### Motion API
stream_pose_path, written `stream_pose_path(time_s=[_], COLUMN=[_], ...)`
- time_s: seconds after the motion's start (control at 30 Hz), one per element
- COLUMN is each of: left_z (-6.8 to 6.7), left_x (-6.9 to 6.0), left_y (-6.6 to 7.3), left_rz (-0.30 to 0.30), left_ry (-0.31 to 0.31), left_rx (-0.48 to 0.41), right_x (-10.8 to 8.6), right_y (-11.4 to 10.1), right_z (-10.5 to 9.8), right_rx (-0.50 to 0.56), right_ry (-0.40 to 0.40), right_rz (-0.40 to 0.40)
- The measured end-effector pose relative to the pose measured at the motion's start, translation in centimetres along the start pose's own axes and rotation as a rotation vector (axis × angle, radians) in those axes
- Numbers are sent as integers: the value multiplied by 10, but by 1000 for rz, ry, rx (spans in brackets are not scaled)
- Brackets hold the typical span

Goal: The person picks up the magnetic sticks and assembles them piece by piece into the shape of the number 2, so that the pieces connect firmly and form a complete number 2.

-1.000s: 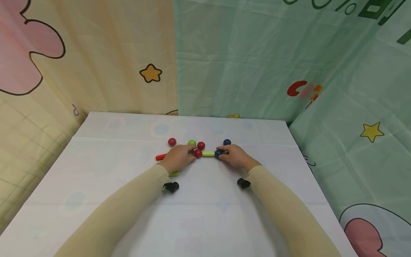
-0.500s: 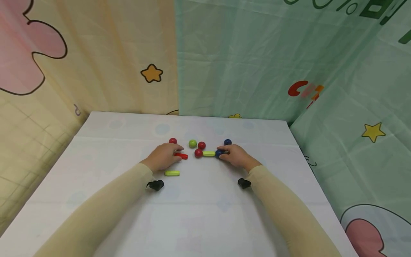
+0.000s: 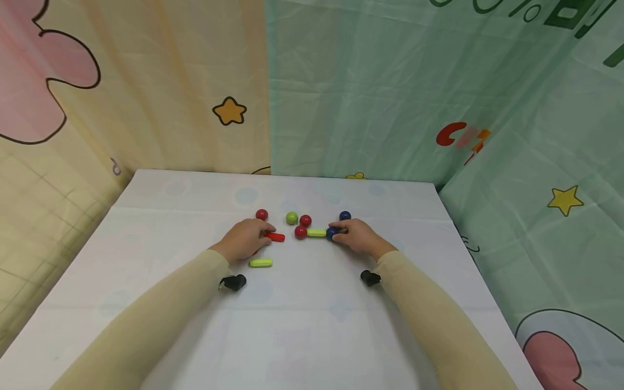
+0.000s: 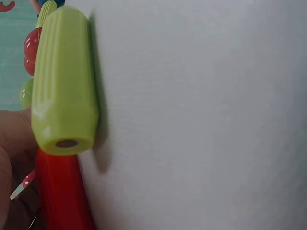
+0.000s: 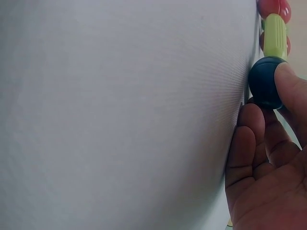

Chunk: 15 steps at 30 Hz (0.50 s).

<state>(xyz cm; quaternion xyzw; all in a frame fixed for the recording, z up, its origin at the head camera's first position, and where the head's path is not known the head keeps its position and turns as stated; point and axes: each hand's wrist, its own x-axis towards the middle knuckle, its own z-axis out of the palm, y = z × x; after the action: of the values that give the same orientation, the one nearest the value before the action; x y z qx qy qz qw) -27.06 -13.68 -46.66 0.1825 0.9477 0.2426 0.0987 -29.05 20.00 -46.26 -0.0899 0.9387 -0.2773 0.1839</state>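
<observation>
My left hand (image 3: 242,239) has thumb and forefinger around the left end of a red toy building rod (image 3: 277,237) on the table. A loose yellow-green rod (image 3: 261,262) lies nearer me; in the left wrist view this rod (image 4: 64,81) looms large, a dark round spot at its end, with red rod (image 4: 62,191) behind. My right hand (image 3: 358,237) pinches a dark blue ball (image 5: 265,82) between thumb and fingers. That ball meets a second yellow-green rod (image 3: 316,233), whose other end meets a red ball (image 3: 300,232).
Behind these stand a red ball (image 3: 261,214), a green ball (image 3: 291,218), another red ball (image 3: 305,220) and a blue ball (image 3: 345,215). The white-covered table (image 3: 312,336) backs onto printed curtains (image 3: 351,97). A small red bit (image 3: 255,252) shows below my left hand.
My left hand has moved left, away from the red ball joined to the yellow-green rod, to the red rod. My right hand stays on the blue ball.
</observation>
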Motion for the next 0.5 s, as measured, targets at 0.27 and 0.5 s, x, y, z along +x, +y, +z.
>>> stream_pose_path(time_s=[0.27, 0.5], left_z=[4, 5], left_x=[4, 3], left_y=[-1, 1], left_rz=[23, 47], left_ry=[26, 31], left_rx=[14, 33], right_x=[2, 1], right_y=[1, 0], right_z=[1, 0], right_rx=[16, 28], right_ry=[-2, -5], right_rz=[-6, 0])
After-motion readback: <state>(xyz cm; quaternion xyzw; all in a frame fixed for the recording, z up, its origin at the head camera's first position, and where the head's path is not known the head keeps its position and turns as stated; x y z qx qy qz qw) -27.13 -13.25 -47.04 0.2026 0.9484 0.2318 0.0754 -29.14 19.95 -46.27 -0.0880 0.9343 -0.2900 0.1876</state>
